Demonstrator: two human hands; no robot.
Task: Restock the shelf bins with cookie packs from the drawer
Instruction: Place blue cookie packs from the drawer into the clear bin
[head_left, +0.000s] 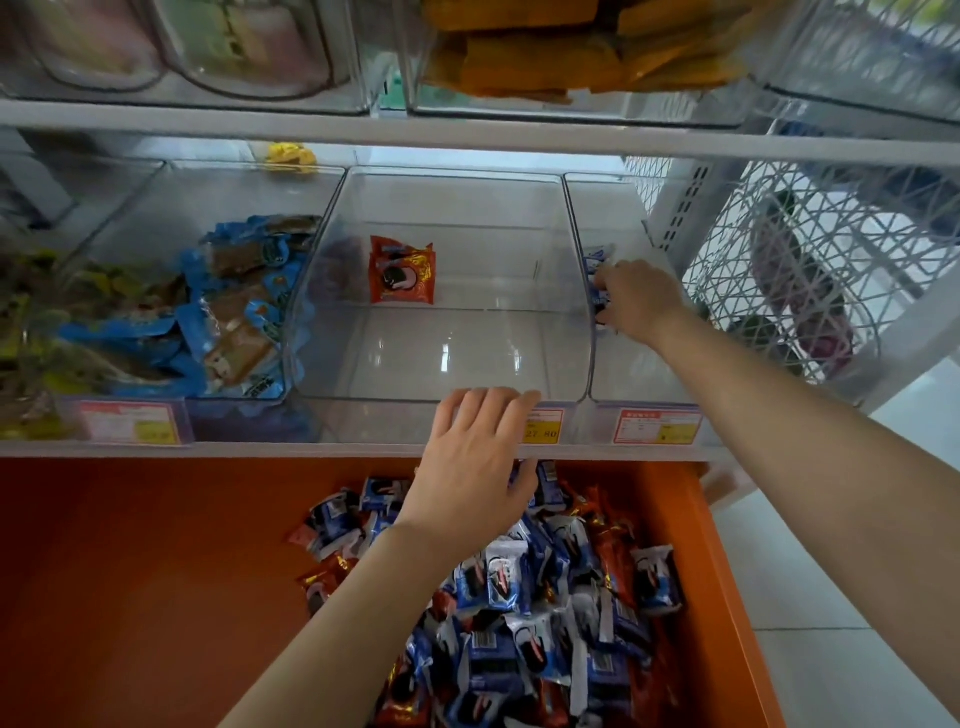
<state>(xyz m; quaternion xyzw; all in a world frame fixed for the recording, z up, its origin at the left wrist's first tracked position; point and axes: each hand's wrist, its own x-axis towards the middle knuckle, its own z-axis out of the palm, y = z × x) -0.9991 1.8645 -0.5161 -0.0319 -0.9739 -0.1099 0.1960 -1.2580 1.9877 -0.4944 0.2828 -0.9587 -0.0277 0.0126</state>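
Packs of blue and red foil-wrapped cookies (545, 597) lie heaped in the open orange drawer (104, 571), just below the left hand (478, 457). That makes it the nearer of the two hands for the next pick, its spread fingers resting on the front edge of the middle clear plastic shelf bin (441, 358). Farther in, the right hand (641, 301) pinches a few blue cookie packs (597, 270) inside the right-hand clear bin (639, 374), by its left wall.

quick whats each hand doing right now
Left hand: open, fingers resting on the front rim of the middle bin.
Right hand: closed, holding blue cookie packs inside the right bin.
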